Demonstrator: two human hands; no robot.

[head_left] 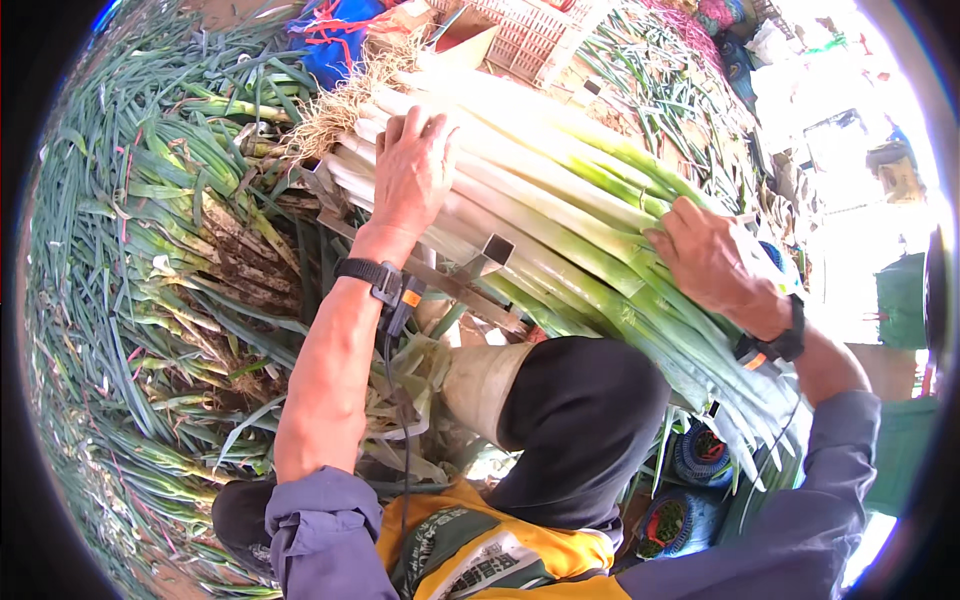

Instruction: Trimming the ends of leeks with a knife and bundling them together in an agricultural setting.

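Observation:
A thick bundle of leeks (520, 190) lies slantwise across a metal rack (450, 283) made of square tubes. Their pale roots (340, 100) point to the far left, and the green leaves spread toward the lower right. On the white stalks near the roots rests my left hand (415, 172), its fingers curled down over them. Farther right, my right hand (715, 255) grips at the green part of the leeks with bent fingers. The fingertips of both hands are partly hidden, so I cannot tell how many stalks each one grasps.
Heaps of unsorted leeks (150, 270) cover the ground on my left, some with soil on them. A plastic crate (525, 35) and a blue bag (335, 40) stand beyond the bundle. My bent knee (590, 400) is close below the rack. Blue round containers (680, 520) sit at lower right.

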